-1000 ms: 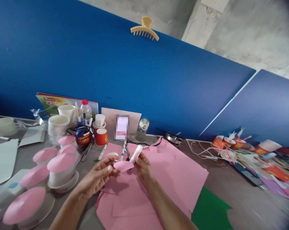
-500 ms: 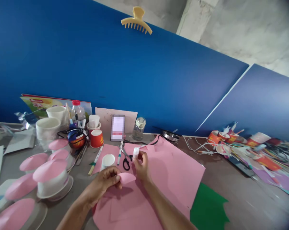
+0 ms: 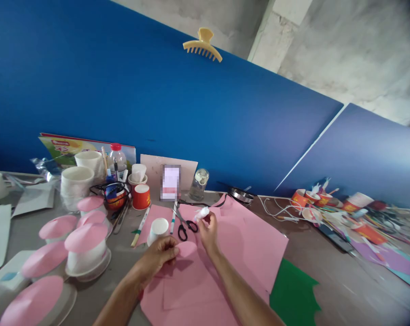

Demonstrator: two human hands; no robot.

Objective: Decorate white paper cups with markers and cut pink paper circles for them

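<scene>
My left hand (image 3: 160, 258) pinches a small rounded piece of pink paper (image 3: 187, 249) by its left edge, above a large pink sheet (image 3: 245, 240). My right hand (image 3: 208, 228) is closed round a small white tube (image 3: 202, 213), tilted with its upper end to the right; whether it is glue I cannot tell. Black-handled scissors (image 3: 187, 228) lie between the hands and the phone. A white paper cup (image 3: 158, 228) stands just beyond my left hand. Several white cups topped with pink paper cones (image 3: 86, 238) stand at the left.
A red paper cup (image 3: 141, 197), a phone (image 3: 171, 182) with a blurred screen and a glass jar (image 3: 200, 185) stand at the back by the blue partition (image 3: 157, 90). A roll of tape (image 3: 241, 195) and white cables lie right of them. Green paper (image 3: 293, 294) lies at front right.
The white tube has gone from upright to tilted and moved slightly right in my right hand. The pink piece is turned to show a rounder outline. The whole view has shifted a little.
</scene>
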